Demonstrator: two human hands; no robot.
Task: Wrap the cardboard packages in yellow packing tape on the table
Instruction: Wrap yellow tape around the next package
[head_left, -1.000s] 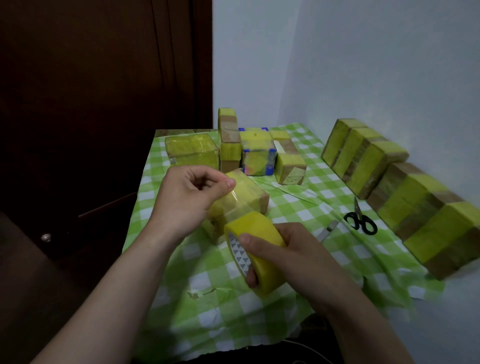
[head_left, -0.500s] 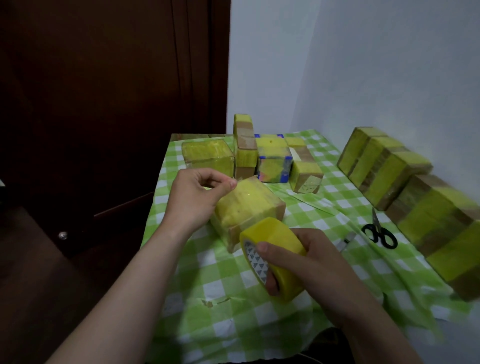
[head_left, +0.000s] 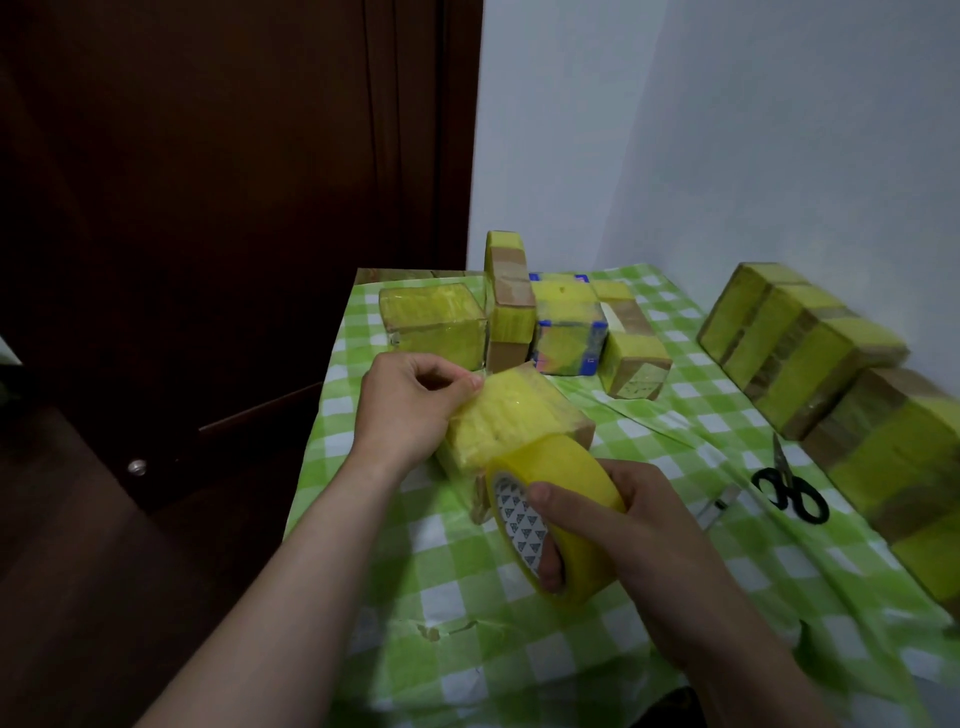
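Your left hand (head_left: 410, 410) is up at the ten o'clock corner of the cardboard package (head_left: 519, 415), thumb and forefinger pinched together on its edge, on the tape's loose end by the look of it, though the frame is too soft to be sure. The package sits mid-bench on the green checked cloth (head_left: 467, 649), its top already yellow and glossy and bare brown card showing at the right-hand end. At six o'clock from it, touching its near face, is the yellow tape roll (head_left: 571, 478), and your right hand (head_left: 639, 540) has it clamped: thumb across the printed core, fingers curled round the outside, one tucked into the hole. I'd judge that box light and stiff, so it will skid if you pull hard; its taped faces look slick, so pin it by the corners and bare card. The tape itself is thin film and will crease or stick to itself if it goes slack. Taped packages (head_left: 566, 332) cluster at twelve o'clock, a row of wrapped blocks (head_left: 810, 358) runs along the wall from two o'clock, and the scissors (head_left: 789, 493) lie at three o'clock.
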